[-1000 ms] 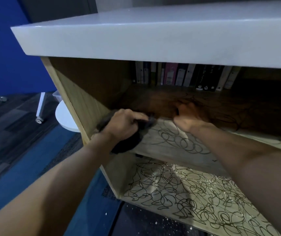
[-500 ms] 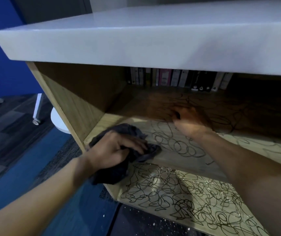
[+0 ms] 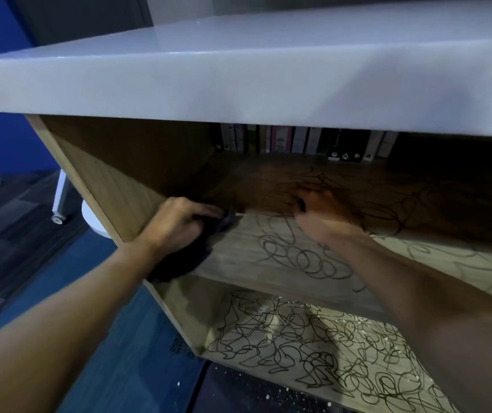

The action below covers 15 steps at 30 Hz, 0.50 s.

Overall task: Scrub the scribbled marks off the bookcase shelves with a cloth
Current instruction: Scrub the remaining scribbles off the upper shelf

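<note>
Left hand (image 3: 179,223) grips dark cloth (image 3: 188,257), pressed on upper shelf (image 3: 238,263) at its left front corner. Right hand (image 3: 325,217) rests on same shelf, fingers partly curled, empty, beside scribbles (image 3: 298,254). Books (image 3: 298,141) at shelf's back.

You have one view, from the camera on your head. It looks forward and down from close range into the bookcase (image 3: 113,186), under its white top (image 3: 238,70), wide enough to catch both shelves.
</note>
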Motion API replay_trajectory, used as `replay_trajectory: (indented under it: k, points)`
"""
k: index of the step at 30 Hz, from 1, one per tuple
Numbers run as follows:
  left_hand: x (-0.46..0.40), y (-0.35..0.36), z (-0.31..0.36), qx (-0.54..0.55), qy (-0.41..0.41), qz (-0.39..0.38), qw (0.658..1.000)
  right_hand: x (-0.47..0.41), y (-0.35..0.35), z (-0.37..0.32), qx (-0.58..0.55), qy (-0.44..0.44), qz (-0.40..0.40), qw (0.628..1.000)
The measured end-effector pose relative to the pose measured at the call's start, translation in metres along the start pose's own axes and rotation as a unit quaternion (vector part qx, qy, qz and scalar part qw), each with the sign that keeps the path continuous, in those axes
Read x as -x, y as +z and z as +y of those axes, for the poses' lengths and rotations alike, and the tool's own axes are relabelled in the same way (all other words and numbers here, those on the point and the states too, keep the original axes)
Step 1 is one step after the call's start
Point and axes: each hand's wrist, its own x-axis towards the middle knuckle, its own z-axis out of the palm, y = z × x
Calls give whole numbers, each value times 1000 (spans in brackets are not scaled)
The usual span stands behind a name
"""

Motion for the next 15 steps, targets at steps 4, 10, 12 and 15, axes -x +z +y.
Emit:
replay_trajectory:
  k: [4, 10, 12, 15]
  points:
    - [42, 19, 22, 5, 90, -83, 993, 0, 1, 1, 9, -7, 5, 1000]
    - [20, 0, 7, -68, -35, 7, 997, -1, -1, 1, -1, 6, -9, 1000]
    - [39, 16, 32, -44, 23, 0, 999, -3, -1, 1, -10, 19, -17, 1000]
    - [73, 11, 29, -18, 121, -90, 988, -4, 0, 0, -10, 22, -23, 999]
